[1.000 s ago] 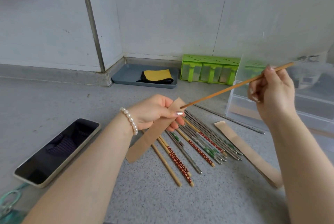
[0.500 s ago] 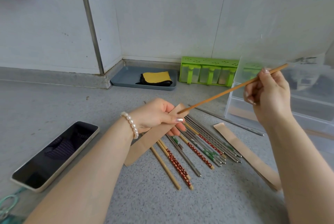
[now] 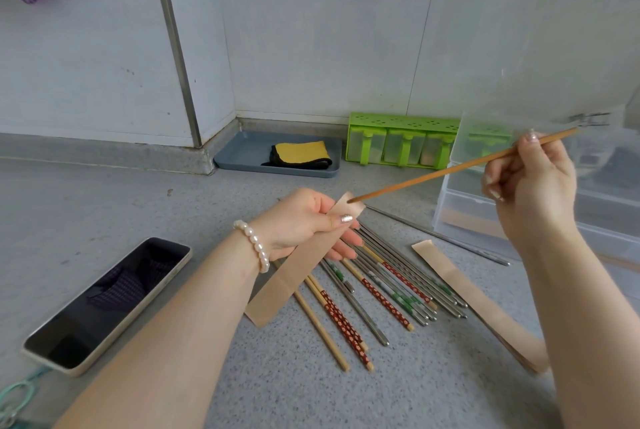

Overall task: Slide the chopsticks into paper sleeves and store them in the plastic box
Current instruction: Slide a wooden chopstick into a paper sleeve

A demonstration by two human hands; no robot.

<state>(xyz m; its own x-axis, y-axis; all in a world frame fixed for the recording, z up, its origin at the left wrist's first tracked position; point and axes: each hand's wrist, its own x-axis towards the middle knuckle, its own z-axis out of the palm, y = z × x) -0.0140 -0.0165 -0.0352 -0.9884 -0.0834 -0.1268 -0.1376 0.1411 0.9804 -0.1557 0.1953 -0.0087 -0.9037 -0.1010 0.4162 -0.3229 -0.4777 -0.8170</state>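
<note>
My left hand pinches a brown paper sleeve near its open top end, above the counter. My right hand grips a plain wooden chopstick by its thick end, and the tip touches the sleeve's mouth. Under my hands lie several loose chopsticks, metal, red-patterned and plain wood. A second paper sleeve lies flat on the right. The clear plastic box stands at the right, its lid raised, with a sleeve inside.
A phone lies face up at the left, with a teal ring by it. At the back stand a grey tray with a yellow cloth and a green condiment rack. One metal chopstick lies by the box.
The chopstick's tip has come a little closer to the sleeve's mouth. Both hands have shifted only slightly.
</note>
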